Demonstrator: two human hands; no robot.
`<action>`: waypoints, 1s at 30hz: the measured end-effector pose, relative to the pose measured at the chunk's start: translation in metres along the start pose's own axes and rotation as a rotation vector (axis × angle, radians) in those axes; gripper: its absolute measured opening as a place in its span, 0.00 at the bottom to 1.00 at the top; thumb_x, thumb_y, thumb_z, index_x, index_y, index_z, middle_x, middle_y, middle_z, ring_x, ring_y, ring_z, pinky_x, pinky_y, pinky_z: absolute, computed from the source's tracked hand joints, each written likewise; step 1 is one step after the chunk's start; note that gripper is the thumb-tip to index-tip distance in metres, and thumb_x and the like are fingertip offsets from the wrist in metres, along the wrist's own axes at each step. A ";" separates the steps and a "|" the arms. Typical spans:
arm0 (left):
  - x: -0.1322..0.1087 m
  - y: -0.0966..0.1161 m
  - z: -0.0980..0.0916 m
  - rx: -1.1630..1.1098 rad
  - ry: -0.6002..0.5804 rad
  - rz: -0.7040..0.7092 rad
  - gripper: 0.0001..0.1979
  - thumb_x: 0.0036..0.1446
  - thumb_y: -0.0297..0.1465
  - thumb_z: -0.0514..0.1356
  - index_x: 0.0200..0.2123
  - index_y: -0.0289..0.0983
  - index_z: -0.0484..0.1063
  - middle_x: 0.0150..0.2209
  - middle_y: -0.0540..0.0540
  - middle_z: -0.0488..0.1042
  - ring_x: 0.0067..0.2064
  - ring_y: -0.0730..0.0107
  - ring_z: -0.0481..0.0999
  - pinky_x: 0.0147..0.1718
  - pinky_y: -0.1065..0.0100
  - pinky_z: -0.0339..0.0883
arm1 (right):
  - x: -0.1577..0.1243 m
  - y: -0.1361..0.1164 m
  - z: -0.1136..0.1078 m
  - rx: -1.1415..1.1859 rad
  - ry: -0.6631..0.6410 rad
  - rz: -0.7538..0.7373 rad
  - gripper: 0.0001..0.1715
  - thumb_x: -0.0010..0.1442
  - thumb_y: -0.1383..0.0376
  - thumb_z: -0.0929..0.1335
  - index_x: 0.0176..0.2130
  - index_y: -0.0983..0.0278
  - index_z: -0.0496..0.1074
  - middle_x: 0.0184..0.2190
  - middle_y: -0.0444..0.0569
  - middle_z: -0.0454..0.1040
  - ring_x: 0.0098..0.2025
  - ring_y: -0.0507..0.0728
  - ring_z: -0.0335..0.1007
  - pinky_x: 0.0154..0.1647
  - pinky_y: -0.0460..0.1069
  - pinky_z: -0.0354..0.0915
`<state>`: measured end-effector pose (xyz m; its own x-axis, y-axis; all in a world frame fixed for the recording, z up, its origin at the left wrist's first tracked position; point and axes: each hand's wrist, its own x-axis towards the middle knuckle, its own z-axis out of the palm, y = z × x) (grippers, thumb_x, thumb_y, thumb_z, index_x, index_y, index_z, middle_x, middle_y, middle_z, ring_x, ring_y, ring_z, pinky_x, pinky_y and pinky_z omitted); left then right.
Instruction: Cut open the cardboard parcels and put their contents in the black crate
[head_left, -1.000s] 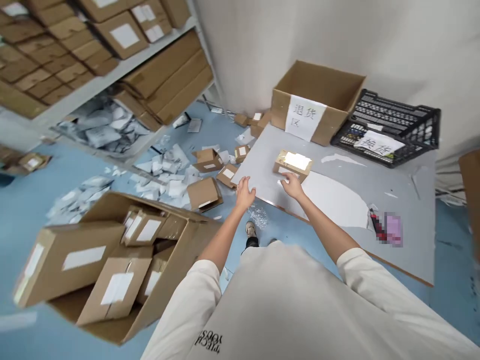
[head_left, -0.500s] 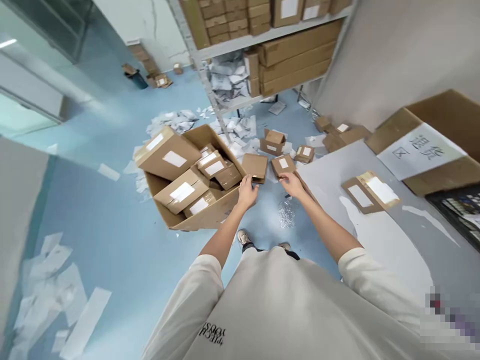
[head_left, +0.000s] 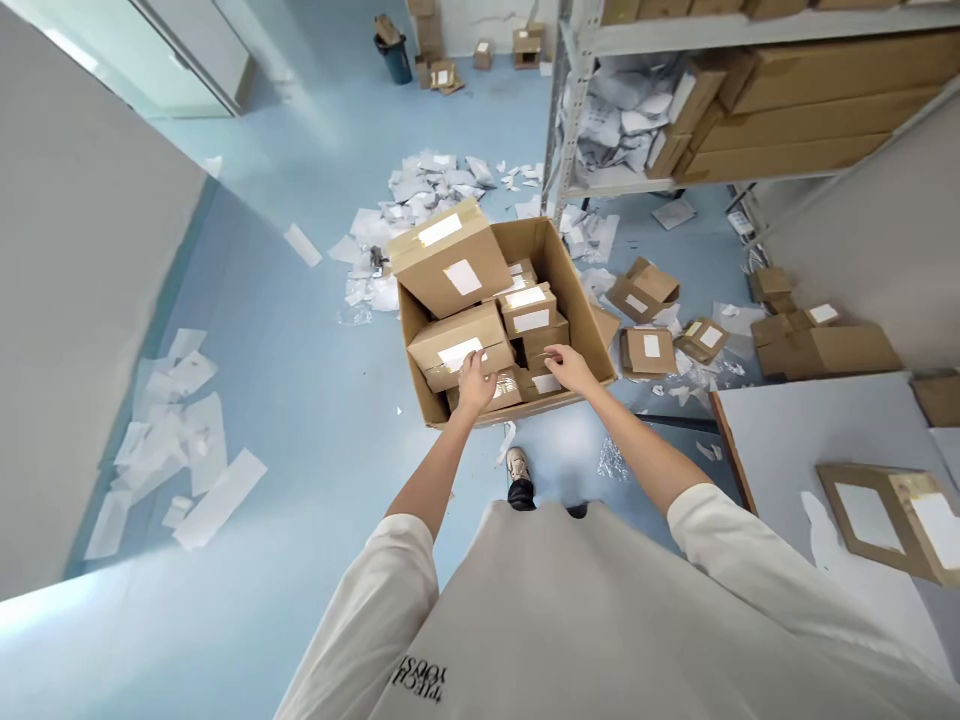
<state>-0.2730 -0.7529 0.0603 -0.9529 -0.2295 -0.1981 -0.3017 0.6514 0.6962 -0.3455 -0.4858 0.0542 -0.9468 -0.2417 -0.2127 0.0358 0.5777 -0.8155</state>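
Observation:
A large open carton (head_left: 581,300) on the floor holds several labelled cardboard boxes. My left hand (head_left: 475,386) is over its near left part, fingers apart, at the front edge of a wide box (head_left: 459,333) with a white label. Whether the fingertips touch that box I cannot tell. My right hand (head_left: 570,368) reaches in past the carton's near right rim, fingers stretched out and holding nothing visible, beside a small box (head_left: 546,338). A big box (head_left: 450,262) with two white labels leans tilted on the carton's far left corner.
Loose packaging (head_left: 427,190) lies behind the carton and more paper (head_left: 187,440) at left. Several boxes (head_left: 646,352) lie on the floor at right. A metal shelf (head_left: 622,182) stands behind; a table (head_left: 795,420) with a flattened box (head_left: 877,515) is at right.
The view has swung left, so the carton is now in front of me. Both hands have moved from the floor boxes beside the carton to above its contents.

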 end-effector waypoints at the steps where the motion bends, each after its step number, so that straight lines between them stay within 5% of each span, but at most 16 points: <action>1: 0.006 -0.012 -0.008 -0.004 0.015 -0.037 0.32 0.66 0.28 0.62 0.72 0.39 0.68 0.78 0.31 0.64 0.80 0.42 0.64 0.78 0.41 0.60 | 0.011 -0.004 0.011 0.001 -0.025 0.002 0.20 0.67 0.66 0.71 0.57 0.60 0.84 0.57 0.56 0.84 0.55 0.62 0.84 0.68 0.62 0.76; 7: 0.037 -0.074 -0.045 -0.021 0.115 -0.241 0.32 0.65 0.30 0.63 0.72 0.38 0.68 0.78 0.30 0.63 0.80 0.38 0.62 0.79 0.40 0.58 | 0.064 -0.022 0.061 -0.009 -0.166 0.026 0.35 0.68 0.61 0.71 0.72 0.60 0.75 0.68 0.60 0.77 0.64 0.67 0.80 0.74 0.67 0.71; 11: 0.052 -0.099 -0.056 -0.015 0.146 -0.315 0.34 0.64 0.28 0.62 0.73 0.36 0.66 0.79 0.28 0.61 0.81 0.39 0.62 0.79 0.39 0.57 | 0.088 -0.035 0.080 -0.110 -0.235 -0.030 0.50 0.68 0.57 0.72 0.82 0.54 0.61 0.84 0.58 0.56 0.84 0.73 0.53 0.83 0.74 0.56; 14: 0.060 -0.108 -0.058 -0.019 0.148 -0.339 0.36 0.63 0.28 0.63 0.74 0.36 0.65 0.80 0.28 0.61 0.81 0.38 0.62 0.79 0.39 0.58 | 0.101 -0.046 0.090 -0.208 -0.281 0.027 0.55 0.70 0.56 0.71 0.86 0.52 0.51 0.87 0.57 0.45 0.87 0.76 0.43 0.83 0.77 0.52; 23: 0.069 -0.113 -0.059 -0.034 0.138 -0.363 0.45 0.61 0.29 0.65 0.80 0.40 0.58 0.82 0.31 0.56 0.81 0.38 0.61 0.78 0.38 0.60 | 0.105 -0.060 0.082 -0.559 -0.299 0.041 0.49 0.75 0.56 0.65 0.86 0.54 0.47 0.85 0.57 0.54 0.78 0.80 0.62 0.75 0.80 0.64; 30: 0.070 -0.084 -0.058 -0.013 0.134 -0.230 0.49 0.61 0.30 0.66 0.82 0.37 0.54 0.83 0.29 0.55 0.83 0.36 0.57 0.79 0.37 0.58 | 0.112 -0.038 0.063 -0.279 -0.242 0.101 0.52 0.69 0.57 0.68 0.85 0.58 0.52 0.67 0.59 0.79 0.65 0.73 0.78 0.67 0.71 0.74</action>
<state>-0.3128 -0.8662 0.0280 -0.8468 -0.4642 -0.2596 -0.5082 0.5619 0.6527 -0.4328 -0.5834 0.0273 -0.8388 -0.3305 -0.4326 0.0049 0.7900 -0.6130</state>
